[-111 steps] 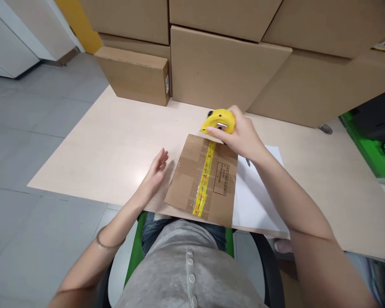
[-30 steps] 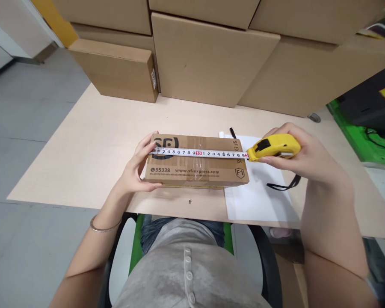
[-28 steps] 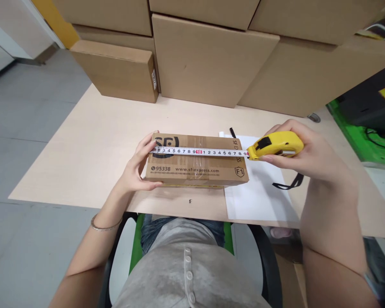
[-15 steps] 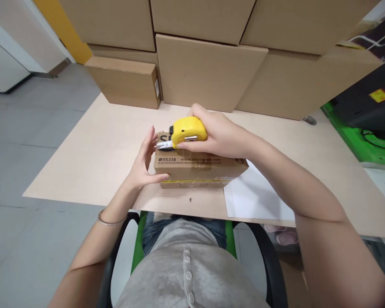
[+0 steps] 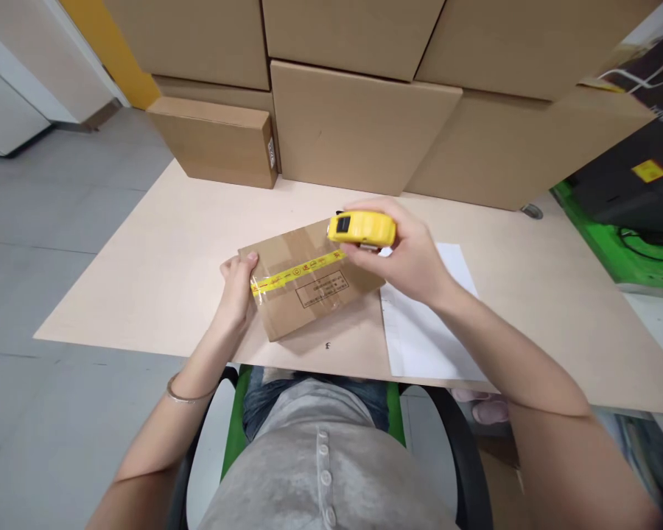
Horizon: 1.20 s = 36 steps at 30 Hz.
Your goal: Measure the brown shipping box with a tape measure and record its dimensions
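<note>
Taking the cardboard box [image 5: 287,309] as the middle of a clock, with 12 pointing away from the person, the left hand [image 5: 235,291] grips it from 9 o'clock: its thumb lies over the corner of the upper face and its fingers are curled round the left edge, mostly hidden by the hand and the cardboard. The box sits askew near the front of the counter [image 5: 116,294], its yellow sealing strip [image 5: 297,271] running from 9 towards 2 o'clock; whether it lies flat or is partly lifted, I cannot tell. At 2 o'clock the right hand [image 5: 412,254] has its fingers closed around a yellow tape measure [image 5: 362,228], which covers the far right part of the box, and no length of blade shows outside the case. A white sheet of paper [image 5: 431,324] lies at 3 to 4 o'clock, and a flat carton [image 5: 221,143] stands well apart at 11. The step in hand seems to be setting the box's angle with the left hand while the tape measure is held ready. The next move, I judge, calls for a steady box, a chosen edge, and the blade's end seated squarely against it.
</note>
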### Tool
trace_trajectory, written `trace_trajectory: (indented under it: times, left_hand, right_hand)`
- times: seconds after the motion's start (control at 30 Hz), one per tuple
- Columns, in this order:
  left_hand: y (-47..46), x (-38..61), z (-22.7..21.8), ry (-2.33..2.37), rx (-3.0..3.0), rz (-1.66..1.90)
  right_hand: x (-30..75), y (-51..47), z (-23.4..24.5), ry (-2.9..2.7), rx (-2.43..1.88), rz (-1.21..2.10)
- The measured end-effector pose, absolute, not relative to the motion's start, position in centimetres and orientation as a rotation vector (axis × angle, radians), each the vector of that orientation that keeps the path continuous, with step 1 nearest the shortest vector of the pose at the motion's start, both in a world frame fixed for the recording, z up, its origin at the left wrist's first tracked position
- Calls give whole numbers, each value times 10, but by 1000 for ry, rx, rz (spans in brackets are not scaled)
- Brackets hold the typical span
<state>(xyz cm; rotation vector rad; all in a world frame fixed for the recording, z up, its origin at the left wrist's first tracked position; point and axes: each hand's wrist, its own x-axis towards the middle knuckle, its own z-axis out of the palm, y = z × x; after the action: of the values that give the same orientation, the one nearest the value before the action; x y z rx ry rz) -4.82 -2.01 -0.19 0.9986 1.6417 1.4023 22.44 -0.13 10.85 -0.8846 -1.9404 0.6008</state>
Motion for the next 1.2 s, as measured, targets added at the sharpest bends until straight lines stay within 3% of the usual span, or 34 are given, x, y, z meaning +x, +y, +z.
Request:
trace_trajectory:
  times: [0.13, 0.23, 0.5, 0.63, 0.7, 0.8, 0.97, 1.2]
  left_hand:
    - [-41, -44, 4, 1853, 1084, 1315]
    - [-61, -42, 21, 1911, 1408, 1001]
    - [-90, -23, 54, 2257, 1919, 421]
    - [-95, -13, 61, 2354, 1902, 111]
    - [-96, -12, 66, 2368, 1883, -51]
    - [-95, -12, 74, 2236, 1898, -135]
    - [-84, -21, 74, 1783, 1763, -31]
    - [-78, -31, 62, 1500, 1338, 79]
  right_hand:
    - [220, -6, 69, -2044, -1003, 595]
    - [213, -10, 54, -2164, -1061, 471]
    - [227, -11, 62, -2315, -993, 127]
    - [291, 18, 69, -1943, -1565, 173]
    - [323, 34, 65, -1950, -2051, 360]
    - [351, 47, 50, -2035, -2323, 603]
    - [352, 50, 19, -2083, -2246, 838]
    - [368, 40, 4, -1836, -1793, 1259]
